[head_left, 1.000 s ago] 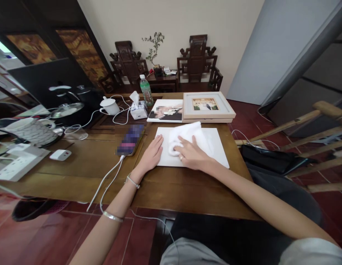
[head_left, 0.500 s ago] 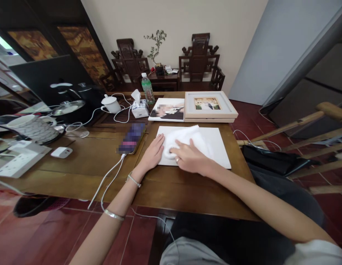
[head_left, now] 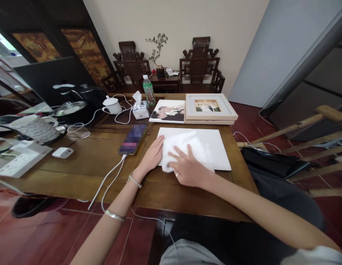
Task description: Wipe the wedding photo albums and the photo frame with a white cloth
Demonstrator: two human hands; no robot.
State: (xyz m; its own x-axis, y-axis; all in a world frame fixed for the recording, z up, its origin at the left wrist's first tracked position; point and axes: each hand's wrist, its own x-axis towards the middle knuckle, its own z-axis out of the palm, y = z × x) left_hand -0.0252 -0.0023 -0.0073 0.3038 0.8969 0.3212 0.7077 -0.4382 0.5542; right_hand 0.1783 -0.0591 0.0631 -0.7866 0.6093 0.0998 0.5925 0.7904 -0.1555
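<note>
A white panel (head_left: 222,152) lies flat on the wooden table. On top of it rests a fluffy white cloth (head_left: 197,141), whose near part hangs over the panel's front edge. My right hand (head_left: 189,167) presses down on the cloth with its fingers spread; a ring shows on one finger. At the panel's left edge, my left hand (head_left: 154,152) lies flat, fingers stretched out and touching the panel's side. Left of that hand is a phone (head_left: 133,139) with a white cable plugged in.
Behind the panel lie a photo print (head_left: 171,112) and a light wood picture frame (head_left: 228,110). A tissue box (head_left: 141,111), green-labelled bottle (head_left: 149,92) and lidded white cup (head_left: 112,105) stand further left. A power strip (head_left: 20,162) and charger (head_left: 63,152) sit at the table's left.
My right hand has slid the cloth toward me, past the panel's front edge, and its fingers have spread out. My left hand stays at the panel's left edge.
</note>
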